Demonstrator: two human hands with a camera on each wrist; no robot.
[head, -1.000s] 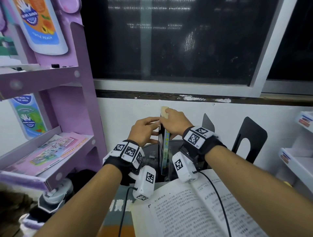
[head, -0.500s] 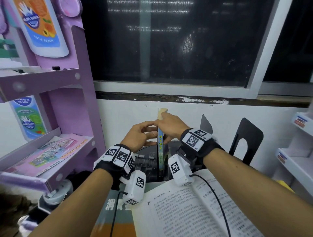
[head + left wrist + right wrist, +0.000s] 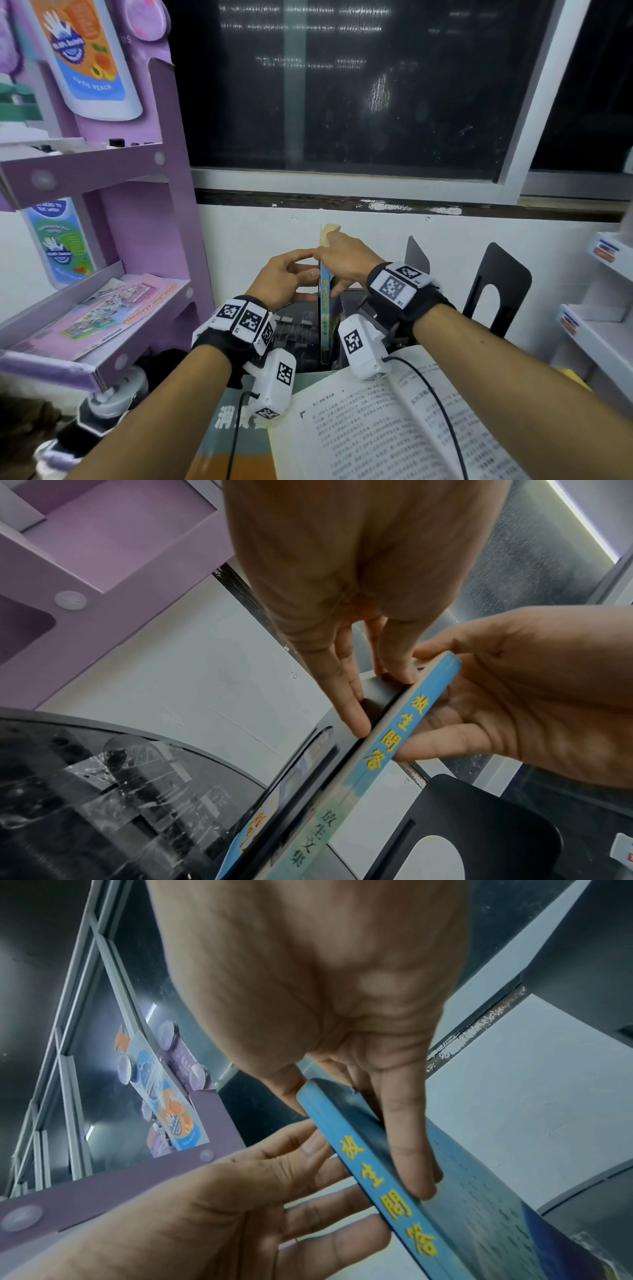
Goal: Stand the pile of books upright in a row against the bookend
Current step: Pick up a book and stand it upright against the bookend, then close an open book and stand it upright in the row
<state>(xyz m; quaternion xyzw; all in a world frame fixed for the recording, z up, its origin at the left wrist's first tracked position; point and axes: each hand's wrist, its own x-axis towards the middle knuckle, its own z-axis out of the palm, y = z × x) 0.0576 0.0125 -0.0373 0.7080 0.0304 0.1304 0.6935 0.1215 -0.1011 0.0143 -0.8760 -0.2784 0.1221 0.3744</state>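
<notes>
A thin blue book (image 3: 324,308) with yellow characters on its spine stands upright near the wall. My right hand (image 3: 346,257) grips its top, thumb on the left face and fingers (image 3: 407,1164) down the right cover (image 3: 496,1218). My left hand (image 3: 284,281) lies against the left side with straight fingers (image 3: 346,685), their tips pressing a dark bookend plate (image 3: 377,693) beside the spine (image 3: 387,750). Another black bookend (image 3: 496,291) stands apart to the right. An open book (image 3: 394,421) lies flat in front, on another flat book (image 3: 236,445).
A purple display shelf (image 3: 137,171) with leaflets stands close on the left. A white rack (image 3: 599,325) is at the right edge. A grey upright plate (image 3: 416,253) shows behind my right wrist. The wall and a dark window lie just behind the book.
Both hands have stayed on the upright blue book and their hold is the same. Only the view has shifted slightly.
</notes>
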